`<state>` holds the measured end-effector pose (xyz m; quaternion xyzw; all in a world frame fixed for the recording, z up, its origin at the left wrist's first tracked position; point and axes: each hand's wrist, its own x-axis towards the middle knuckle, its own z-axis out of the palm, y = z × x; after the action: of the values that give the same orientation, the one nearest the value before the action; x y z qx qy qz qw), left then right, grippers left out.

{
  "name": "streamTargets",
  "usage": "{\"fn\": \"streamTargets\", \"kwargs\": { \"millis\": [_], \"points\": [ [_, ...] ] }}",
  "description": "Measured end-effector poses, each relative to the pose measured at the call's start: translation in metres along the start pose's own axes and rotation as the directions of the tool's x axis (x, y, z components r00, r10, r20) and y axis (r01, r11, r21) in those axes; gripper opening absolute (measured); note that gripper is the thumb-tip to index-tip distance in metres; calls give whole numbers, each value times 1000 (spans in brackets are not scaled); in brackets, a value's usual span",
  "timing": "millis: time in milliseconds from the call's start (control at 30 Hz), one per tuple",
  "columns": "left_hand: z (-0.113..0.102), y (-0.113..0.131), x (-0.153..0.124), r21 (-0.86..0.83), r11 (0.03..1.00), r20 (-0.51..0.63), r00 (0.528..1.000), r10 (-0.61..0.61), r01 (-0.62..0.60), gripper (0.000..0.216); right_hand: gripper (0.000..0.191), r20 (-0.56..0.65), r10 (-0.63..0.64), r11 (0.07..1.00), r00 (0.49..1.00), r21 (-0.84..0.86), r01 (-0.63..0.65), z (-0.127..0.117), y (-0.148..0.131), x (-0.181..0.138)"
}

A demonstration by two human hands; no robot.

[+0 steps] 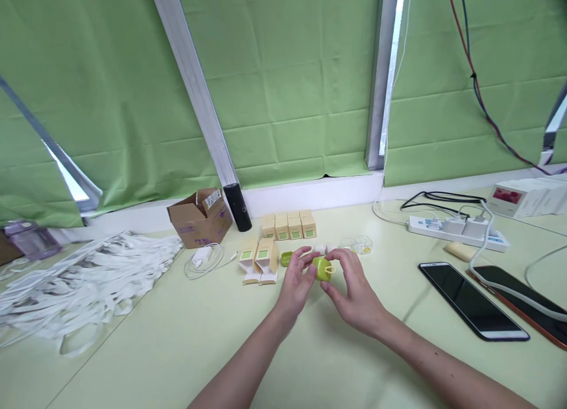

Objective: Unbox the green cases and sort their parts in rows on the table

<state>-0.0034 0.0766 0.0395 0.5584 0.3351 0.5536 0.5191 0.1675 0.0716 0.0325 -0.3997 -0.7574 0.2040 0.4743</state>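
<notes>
Between my two hands, above the table, is a small yellow-green case [322, 269] with a pale loop on its side. My left hand [298, 279] pinches its left side with thumb and fingers. From the right, my right hand [352, 288] holds it near the loop, thumb below and index finger above. Just left of my hands lies a small green open piece [286, 258]. Two cream boxes with green windows [262, 257] stand beside it, white flaps open toward me. Clear plastic containers [358, 244] sit behind my right hand, partly hidden by it.
A row of several cream boxes [289, 226] stands behind. Further left are an open cardboard box [201, 219], a black cylinder [238, 207], a white charger cable [204, 258] and heaped white straps [101, 279]. A power strip [458, 232] and a phone [472, 300] lie right.
</notes>
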Motion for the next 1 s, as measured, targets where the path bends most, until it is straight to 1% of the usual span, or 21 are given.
{"fn": "streamTargets", "kwargs": {
  "millis": [67,133,267,367,467,600,667,700,800,867,933,1000],
  "points": [
    [1,1,0,30,1000,-15,1000,2,-1,66,39,-6,-28,999,1000,-25,28,-2,-1,-1],
    [2,0,0,45,999,-15,1000,-1,1,64,38,-23,-43,999,999,-15,42,-4,-2,-1],
    [4,-6,-2,95,995,9,1000,22,-23,59,36,-44,-31,996,999,77,34,-5,-2,0],
    [5,-9,-4,216,971,10,995,99,-99,52,35,-10,32,987,999,157,-30,-5,-4,0],
    [5,-8,-7,375,911,-30,980,197,-171,36,34,32,109,970,994,214,-113,-4,-4,0],
    [3,-6,-9,478,848,-63,954,292,-228,20,35,62,150,938,987,307,-162,-2,1,2],
    [1,-5,-9,517,812,-46,938,343,-271,14,38,87,170,899,982,395,-190,-1,3,4],
    [1,-4,-9,538,785,-28,924,380,-307,11,41,114,184,862,976,458,-216,-1,4,5],
    [1,-1,-9,602,664,62,856,514,-443,7,46,222,223,699,949,642,-315,0,5,9],
    [1,2,-10,634,585,123,812,571,-507,10,46,265,232,621,936,700,-353,0,6,10],
    [2,3,-10,648,544,160,793,588,-534,11,45,269,231,598,935,719,-354,0,6,10],
    [2,4,-11,655,538,161,793,587,-531,11,46,267,228,590,936,727,-351,0,7,9]
  ]
}}
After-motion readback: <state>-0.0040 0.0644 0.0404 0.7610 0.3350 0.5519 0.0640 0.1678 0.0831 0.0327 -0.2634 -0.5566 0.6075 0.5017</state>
